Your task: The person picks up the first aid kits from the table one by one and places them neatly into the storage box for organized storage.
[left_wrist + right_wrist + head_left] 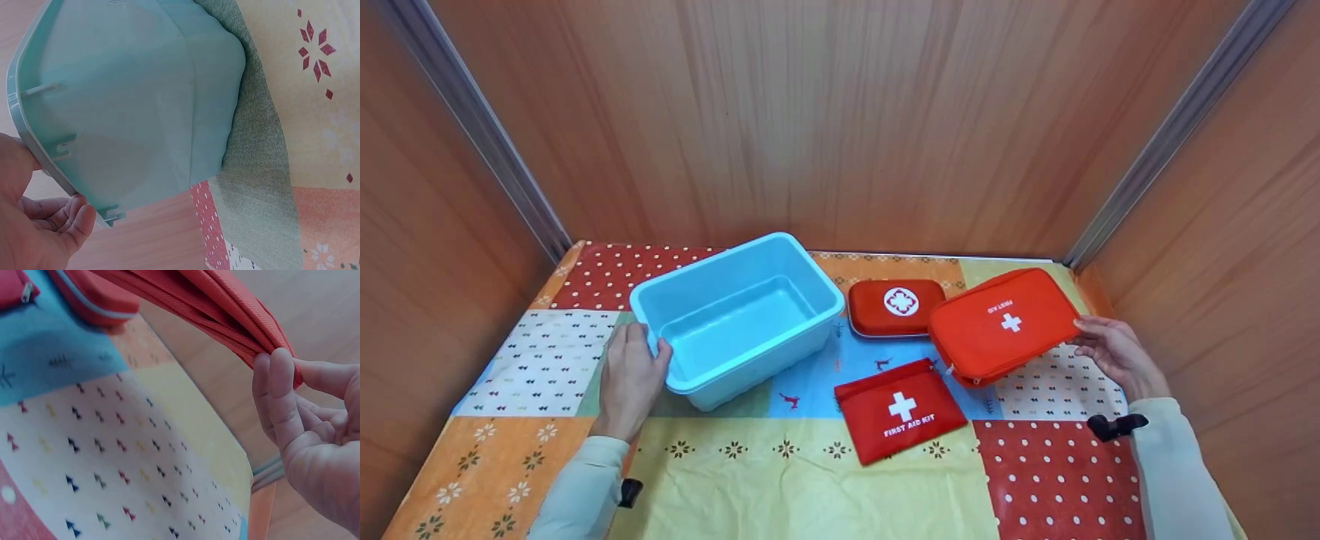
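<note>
My left hand [631, 375] grips the near-left rim of a light blue plastic bin [750, 322], thumb on one side and fingers on the other. The bin's inside looks bare in the head view. On the right, my right hand [1117, 352] pinches the corner of a red first aid pouch [982, 337] between thumb and fingers. That corner is raised off the cloth, as the right wrist view shows with the pouch [236, 320] hanging from the fingertips. A red hard case [874, 311] with a round white emblem lies between bin and pouch. Nearer me lies a flat red first aid kit bag [877, 427].
A patchwork-patterned tablecloth [810, 487] covers the table. Wood-grain panels [840, 135] stand at the back and on both sides, joined by metal corner strips [1170, 135].
</note>
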`<state>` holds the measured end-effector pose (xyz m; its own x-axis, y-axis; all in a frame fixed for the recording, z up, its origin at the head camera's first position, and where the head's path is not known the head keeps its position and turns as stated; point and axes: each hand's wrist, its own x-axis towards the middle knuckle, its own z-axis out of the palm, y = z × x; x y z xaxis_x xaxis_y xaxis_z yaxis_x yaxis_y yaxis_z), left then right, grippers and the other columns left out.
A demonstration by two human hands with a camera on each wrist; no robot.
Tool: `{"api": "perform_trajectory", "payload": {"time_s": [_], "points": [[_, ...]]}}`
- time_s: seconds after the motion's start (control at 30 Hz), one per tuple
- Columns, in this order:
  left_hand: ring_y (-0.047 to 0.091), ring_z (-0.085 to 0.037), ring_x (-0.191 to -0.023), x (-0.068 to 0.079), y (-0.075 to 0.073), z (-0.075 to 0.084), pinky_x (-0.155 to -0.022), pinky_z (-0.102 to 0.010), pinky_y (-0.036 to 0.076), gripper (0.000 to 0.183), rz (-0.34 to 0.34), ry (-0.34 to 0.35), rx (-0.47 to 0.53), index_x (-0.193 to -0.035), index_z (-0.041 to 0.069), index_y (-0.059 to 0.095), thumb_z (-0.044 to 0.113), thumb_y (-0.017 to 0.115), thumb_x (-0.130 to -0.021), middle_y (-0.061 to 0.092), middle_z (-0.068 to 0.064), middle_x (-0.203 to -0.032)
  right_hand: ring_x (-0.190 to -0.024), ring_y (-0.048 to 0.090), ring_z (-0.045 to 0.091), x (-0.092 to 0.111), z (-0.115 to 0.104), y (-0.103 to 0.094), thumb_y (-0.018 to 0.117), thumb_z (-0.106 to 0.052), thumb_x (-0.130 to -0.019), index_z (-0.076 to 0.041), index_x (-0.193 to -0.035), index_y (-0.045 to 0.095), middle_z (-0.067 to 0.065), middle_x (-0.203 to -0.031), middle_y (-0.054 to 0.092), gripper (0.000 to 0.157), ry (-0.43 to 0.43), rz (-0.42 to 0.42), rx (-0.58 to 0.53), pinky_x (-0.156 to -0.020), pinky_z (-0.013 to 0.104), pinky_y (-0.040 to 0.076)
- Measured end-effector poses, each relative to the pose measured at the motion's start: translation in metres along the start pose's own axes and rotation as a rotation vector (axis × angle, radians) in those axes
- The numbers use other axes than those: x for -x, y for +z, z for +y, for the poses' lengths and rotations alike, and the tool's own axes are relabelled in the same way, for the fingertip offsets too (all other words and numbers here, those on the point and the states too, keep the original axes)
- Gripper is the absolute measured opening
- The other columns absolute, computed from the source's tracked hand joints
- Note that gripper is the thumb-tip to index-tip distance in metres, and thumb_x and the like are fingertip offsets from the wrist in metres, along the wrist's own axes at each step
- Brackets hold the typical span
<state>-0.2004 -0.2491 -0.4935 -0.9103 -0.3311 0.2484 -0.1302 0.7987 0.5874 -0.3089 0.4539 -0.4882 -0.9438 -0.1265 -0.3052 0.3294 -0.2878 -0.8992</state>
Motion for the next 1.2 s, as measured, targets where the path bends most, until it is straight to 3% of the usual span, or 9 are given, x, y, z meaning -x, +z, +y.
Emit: {"api": "perform_trajectory", "payload": {"time_s": [0.33, 0.9, 1.2], "points": [[0.056, -0.038, -0.097, -0.001, 0.002, 0.0, -0.081, -0.049, 0.056, 0.041, 0.03, 0.025, -0.008, -0.125, -0.01, 0.048, 0.019, 0.056, -0.096, 0.053, -0.025, -0.109, -0.075, 0.073, 0.026, -0.006, -0.005, 0.027, 0.051, -0.004, -0.1, -0.001, -0.1, 0.073, 0.012, -0.089, 0.075, 0.022, -0.055, -0.059, -0.098, -0.065, 0.029, 0.059], [0.057, -0.038, -0.102, 0.0, 0.002, -0.001, -0.089, -0.052, 0.054, 0.043, 0.004, 0.005, -0.004, -0.127, -0.008, 0.047, 0.021, 0.054, -0.097, 0.053, -0.023, -0.112, -0.077, 0.073, 0.025, 0.001, -0.019, 0.058, 0.051, -0.006, -0.1, 0.0, -0.103, 0.073, 0.013, -0.092, 0.075, 0.023, -0.062, -0.07, -0.167, -0.066, 0.028, 0.059], [0.058, -0.039, -0.1, 0.002, 0.002, 0.0, -0.084, -0.051, 0.056, 0.043, 0.033, 0.018, -0.006, -0.126, -0.008, 0.048, 0.021, 0.056, -0.096, 0.054, -0.024, -0.111, -0.07, 0.071, 0.025, 0.002, -0.02, 0.068, 0.051, -0.003, -0.099, 0.002, -0.098, 0.074, 0.014, -0.088, 0.075, 0.023, -0.09, -0.072, -0.211, -0.066, 0.029, 0.06]]}}
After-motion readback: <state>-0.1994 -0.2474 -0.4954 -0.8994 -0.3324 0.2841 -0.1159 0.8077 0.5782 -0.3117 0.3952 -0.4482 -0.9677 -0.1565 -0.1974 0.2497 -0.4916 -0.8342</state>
